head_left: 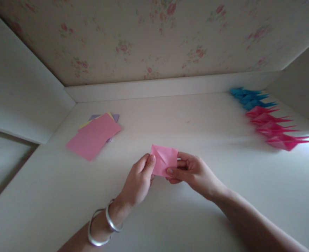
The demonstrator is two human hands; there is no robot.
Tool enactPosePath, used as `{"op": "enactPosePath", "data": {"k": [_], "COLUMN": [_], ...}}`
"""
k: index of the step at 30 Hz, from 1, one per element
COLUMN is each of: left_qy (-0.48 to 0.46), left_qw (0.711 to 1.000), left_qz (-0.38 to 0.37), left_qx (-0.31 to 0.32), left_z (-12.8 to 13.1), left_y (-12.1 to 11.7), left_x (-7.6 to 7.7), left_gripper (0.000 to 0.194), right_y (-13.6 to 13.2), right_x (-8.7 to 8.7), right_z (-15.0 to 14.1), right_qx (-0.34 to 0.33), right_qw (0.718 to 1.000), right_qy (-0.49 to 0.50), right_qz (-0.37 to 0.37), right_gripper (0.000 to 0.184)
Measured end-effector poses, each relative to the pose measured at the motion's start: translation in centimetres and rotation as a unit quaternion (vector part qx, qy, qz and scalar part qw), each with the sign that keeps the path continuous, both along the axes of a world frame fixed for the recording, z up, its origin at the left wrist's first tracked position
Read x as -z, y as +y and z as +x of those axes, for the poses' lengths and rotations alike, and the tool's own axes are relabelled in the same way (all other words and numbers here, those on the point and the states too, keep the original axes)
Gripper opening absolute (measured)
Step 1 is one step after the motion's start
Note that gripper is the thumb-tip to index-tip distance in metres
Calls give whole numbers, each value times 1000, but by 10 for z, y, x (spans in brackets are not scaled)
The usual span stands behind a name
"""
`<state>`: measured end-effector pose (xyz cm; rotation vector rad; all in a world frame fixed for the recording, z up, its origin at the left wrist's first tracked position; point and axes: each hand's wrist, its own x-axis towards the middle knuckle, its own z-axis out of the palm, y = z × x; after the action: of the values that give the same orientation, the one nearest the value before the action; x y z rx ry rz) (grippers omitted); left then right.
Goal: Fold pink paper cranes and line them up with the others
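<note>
A small folded square of pink origami paper (pixel 162 159) is held up between my two hands, with a diagonal crease across its face. My left hand (pixel 139 176) pinches its left edge, thumb on the front and the fingers behind. At the lower right corner, the thumb of my right hand (pixel 190 171) presses on the front, while its fingers reach round the right edge and underneath. Parts of the fingers of both hands are hidden behind the paper. Two silver bangles (pixel 109 220) circle my left wrist.
Flat sheets of pink paper (pixel 94 136), with yellow and purple ones beneath, lie to the left on the white table (pixel 154 119). Along the right side stand several folded blue paper figures (pixel 253 98) and pink paper figures (pixel 272 127) with pointed ends. A floral wall (pixel 149 42) rises behind.
</note>
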<state>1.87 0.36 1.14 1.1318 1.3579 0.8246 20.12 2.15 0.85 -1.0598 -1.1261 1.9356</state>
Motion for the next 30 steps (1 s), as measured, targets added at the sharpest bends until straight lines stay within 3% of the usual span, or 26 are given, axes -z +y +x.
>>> {"op": "enactPosePath", "data": {"k": [8, 15, 22, 30], "left_qy": [86, 223, 252, 223], "left_qw": [992, 960, 949, 957], "left_qz": [97, 166, 187, 173], "left_qx": [-9, -12, 39, 67], "left_z": [-6, -5, -3, 0], "left_y": [4, 3, 0, -2], "left_x": [-3, -1, -1, -4], "left_gripper": [37, 31, 29, 32], "right_y": [-4, -4, -4, -6], "right_x": [-2, -2, -3, -2], "right_z": [1, 1, -1, -5], "right_qx": [-95, -111, -46, -34], "right_qw": [995, 992, 978, 952], "right_qy": [-16, -57, -159, -234], "right_qz": [-16, 15, 124, 194], "right_gripper": [27, 25, 35, 41]}}
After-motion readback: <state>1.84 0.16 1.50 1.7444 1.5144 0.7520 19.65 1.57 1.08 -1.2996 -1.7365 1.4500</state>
